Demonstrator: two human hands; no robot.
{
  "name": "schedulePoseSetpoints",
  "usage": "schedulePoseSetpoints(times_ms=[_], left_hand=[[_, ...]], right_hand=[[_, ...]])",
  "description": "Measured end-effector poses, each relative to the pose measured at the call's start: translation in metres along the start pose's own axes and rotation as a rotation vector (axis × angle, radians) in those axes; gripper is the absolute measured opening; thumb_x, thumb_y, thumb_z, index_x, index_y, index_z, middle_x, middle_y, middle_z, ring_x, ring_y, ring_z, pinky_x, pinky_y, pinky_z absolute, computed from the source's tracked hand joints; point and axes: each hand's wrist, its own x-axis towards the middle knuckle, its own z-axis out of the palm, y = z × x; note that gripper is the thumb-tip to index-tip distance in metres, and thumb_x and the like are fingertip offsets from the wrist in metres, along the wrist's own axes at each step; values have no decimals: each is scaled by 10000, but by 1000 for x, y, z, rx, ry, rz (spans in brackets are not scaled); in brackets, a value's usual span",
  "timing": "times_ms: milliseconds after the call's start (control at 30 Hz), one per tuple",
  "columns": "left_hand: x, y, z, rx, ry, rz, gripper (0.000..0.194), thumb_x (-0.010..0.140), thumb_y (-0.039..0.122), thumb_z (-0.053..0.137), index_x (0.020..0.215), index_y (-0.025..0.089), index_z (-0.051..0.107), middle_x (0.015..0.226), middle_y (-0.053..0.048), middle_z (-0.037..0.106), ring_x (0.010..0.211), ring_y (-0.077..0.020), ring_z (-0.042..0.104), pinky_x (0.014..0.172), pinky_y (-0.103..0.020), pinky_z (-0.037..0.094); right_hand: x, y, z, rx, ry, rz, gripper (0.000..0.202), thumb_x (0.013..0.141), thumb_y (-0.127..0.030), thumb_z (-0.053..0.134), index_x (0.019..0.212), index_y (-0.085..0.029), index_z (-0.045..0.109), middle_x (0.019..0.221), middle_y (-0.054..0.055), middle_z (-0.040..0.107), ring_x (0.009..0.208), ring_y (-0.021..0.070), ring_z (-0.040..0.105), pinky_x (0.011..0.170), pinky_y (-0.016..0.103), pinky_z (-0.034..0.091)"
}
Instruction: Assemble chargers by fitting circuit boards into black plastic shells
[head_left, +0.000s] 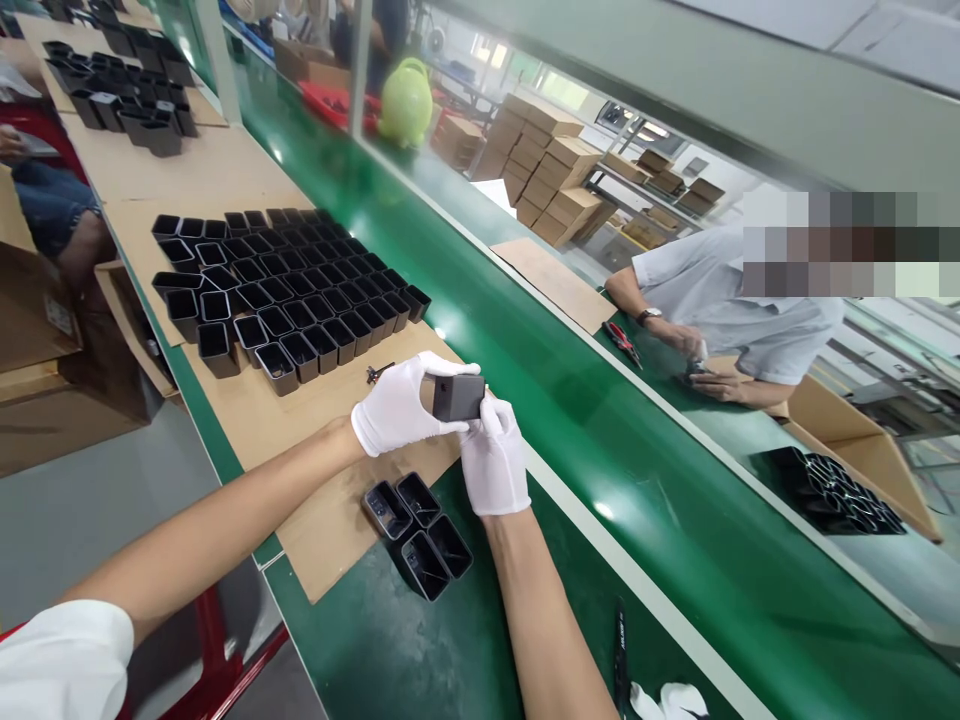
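My left hand [397, 408], in a white glove, grips a dark rectangular plastic box [459, 398] from the left, fingers along its top and thumb beneath. From the lower right, my gloved right hand [496, 460] pinches the same box at its corner. One flat face with a small dark spot is turned toward me; its opening is hidden. Just below my hands, several open black boxes [426, 563] stand grouped at the edge of a cardboard sheet [330, 560]. Beyond my left hand, many similar boxes [300, 345] stand in rows, and a small dark piece [379, 373] lies near my fingers.
A green conveyor belt [600, 480] runs diagonally past the bench. Across it, a person [720, 270] works with both hands near red-handled pliers [622, 342] and black boxes [832, 490]. A black cutter-like tool [620, 655] and white scraps [675, 702] lie at lower right.
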Motion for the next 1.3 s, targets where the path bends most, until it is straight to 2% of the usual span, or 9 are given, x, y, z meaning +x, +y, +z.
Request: schedulePoseSetpoints(times_ms=[300,500,633,733,833,967,1067,1167,1300], left_hand=[[2,-24,10,154,-4,-5,423,698,283,960,1022,211,697,1017,-48,809,968,-275,822,875,-403,680],[10,15,-13,166,-114,164,521,760,295,909,1226,199,696,1216,-101,796,1132,-298,790,1019,-438,634],[-19,82,-26,266,-258,266,447,813,231,799,1248,221,697,1120,-67,774,1028,-278,792,936,-407,637],[-80,136,-26,256,-366,122,391,814,230,783,1194,271,704,1032,-14,769,920,-246,791,847,-358,640],[-156,169,-18,57,-545,-30,526,690,183,832,1177,309,679,1040,7,784,914,-256,793,815,-352,658],[-235,178,15,-388,-924,-276,558,637,187,794,1166,324,677,1006,15,803,889,-271,783,779,-372,671],[-264,180,48,-703,-1165,-477,481,632,204,770,1096,305,694,1014,9,809,945,-275,776,840,-389,672],[-276,185,73,-732,-1140,-599,499,626,141,736,1106,271,692,1144,-39,825,998,-273,781,952,-435,660],[-277,183,88,-595,-954,-629,450,717,156,732,1156,239,677,1304,-126,806,1168,-301,775,1080,-496,618]], right_hand=[[12,0,-10,-60,200,-88,406,715,-466,909,1000,-225,750,1095,79,825,1122,291,767,1087,508,601],[-10,-54,-7,-106,229,-190,489,738,-367,888,1183,-226,744,1135,76,838,1091,265,795,1008,454,649],[-79,-99,-12,-289,243,-323,366,814,-280,857,1174,-261,793,1110,40,831,1040,225,790,983,404,638],[-159,-125,-25,-511,227,-458,241,901,-195,800,1129,-275,810,1082,25,823,989,185,776,919,349,632],[-241,-133,-43,-484,244,-325,130,920,-196,801,1024,-273,817,952,4,820,864,168,773,796,307,625],[-330,-118,-70,-432,347,46,63,874,-248,821,814,-266,818,764,-16,782,698,163,729,650,281,570],[-379,-105,-93,-451,415,132,59,872,-297,797,834,-261,824,761,-5,791,700,181,736,667,295,575],[-422,-93,-125,-581,526,145,157,935,-330,702,1000,-260,827,939,36,828,850,225,779,821,349,610],[-477,-74,-181,-1179,1137,396,320,1009,-428,600,1116,-195,790,1186,155,790,1117,334,751,1005,465,563]])
